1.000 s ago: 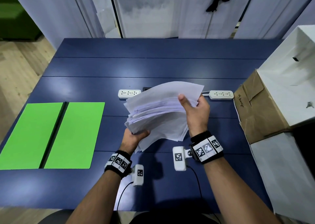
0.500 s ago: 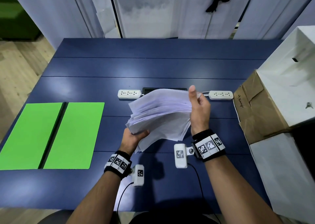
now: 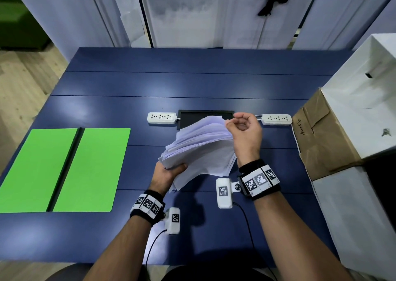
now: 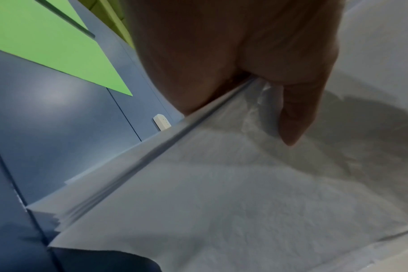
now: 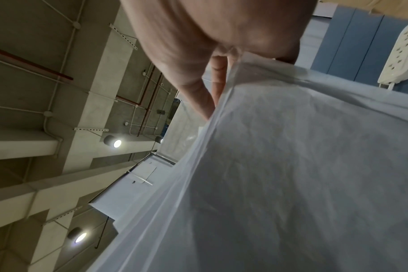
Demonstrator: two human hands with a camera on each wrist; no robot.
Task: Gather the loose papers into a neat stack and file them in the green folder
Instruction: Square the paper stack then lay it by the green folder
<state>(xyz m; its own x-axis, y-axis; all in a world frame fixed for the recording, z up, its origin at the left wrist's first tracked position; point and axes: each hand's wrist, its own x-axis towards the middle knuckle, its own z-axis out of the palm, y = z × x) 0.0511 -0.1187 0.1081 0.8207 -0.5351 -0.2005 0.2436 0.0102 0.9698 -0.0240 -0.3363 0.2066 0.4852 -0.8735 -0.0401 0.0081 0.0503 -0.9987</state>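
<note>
A thick, uneven stack of white papers [image 3: 199, 146] is held tilted above the middle of the blue table [image 3: 192, 83]. My left hand [image 3: 171, 171] grips its near left corner, thumb on top; in the left wrist view the thumb [image 4: 296, 110] presses on the papers [image 4: 245, 184]. My right hand [image 3: 244, 131] curls its fingers round the stack's far right edge. From the right wrist, thumb and fingers [image 5: 198, 95] lie against the edge of the papers [image 5: 314, 165]. The green folder [image 3: 64, 169] lies open and flat on the table to the left, also in the left wrist view as the folder [image 4: 47, 46].
Two white power strips [image 3: 161, 118] [image 3: 276, 119] and a black flat panel [image 3: 205, 114] lie just behind the papers. A brown cardboard flap [image 3: 321, 135] and a white box [image 3: 364, 101] crowd the table's right side. Cables trail from my wrist cameras.
My right hand went from lying on the fanned sheets, to standing against their right edge, to curling round the far right edge. The sheets drew closer together. The left hand stayed put.
</note>
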